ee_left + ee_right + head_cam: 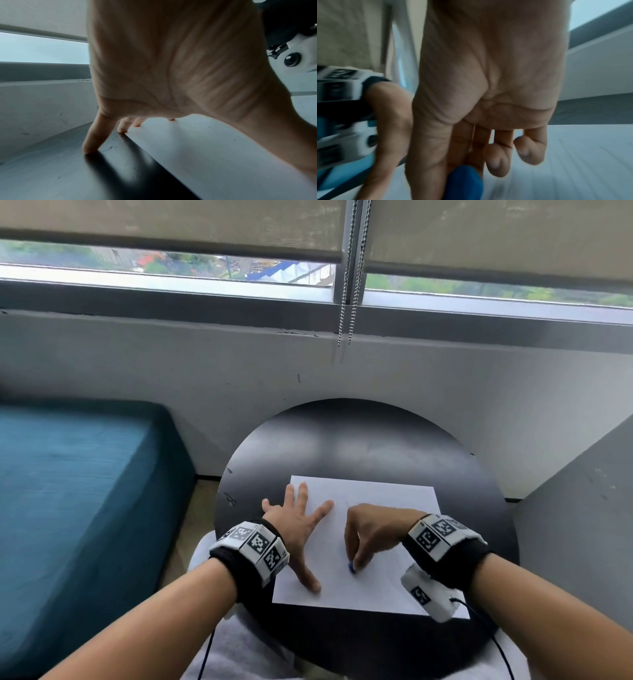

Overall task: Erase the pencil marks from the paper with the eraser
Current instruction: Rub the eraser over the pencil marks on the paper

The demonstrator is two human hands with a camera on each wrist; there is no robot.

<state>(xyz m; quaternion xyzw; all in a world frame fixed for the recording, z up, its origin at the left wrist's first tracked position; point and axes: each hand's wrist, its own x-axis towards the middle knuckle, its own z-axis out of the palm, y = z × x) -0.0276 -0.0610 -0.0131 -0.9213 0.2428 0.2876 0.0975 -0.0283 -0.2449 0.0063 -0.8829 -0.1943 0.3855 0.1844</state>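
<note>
A white sheet of paper [373, 501] lies on a round black table [359, 440]. My left hand [298, 525] is spread flat, with straight fingers pressing the paper's left edge; its little finger [92, 138] rests on the bare table beside the sheet [214, 155]. My right hand [370, 535] is curled over the middle of the paper and pinches a small blue eraser [351, 567] between thumb and fingers, its tip down on the sheet. In the right wrist view the blue eraser [465, 182] shows below the thumb, blurred by motion. Pencil marks are too faint to make out.
A teal bed [78, 491] stands to the left of the table. A grey wall and window sill [308, 364] run behind it, with blind chains [349, 313] hanging above. A grey panel [582, 525] rises at the right.
</note>
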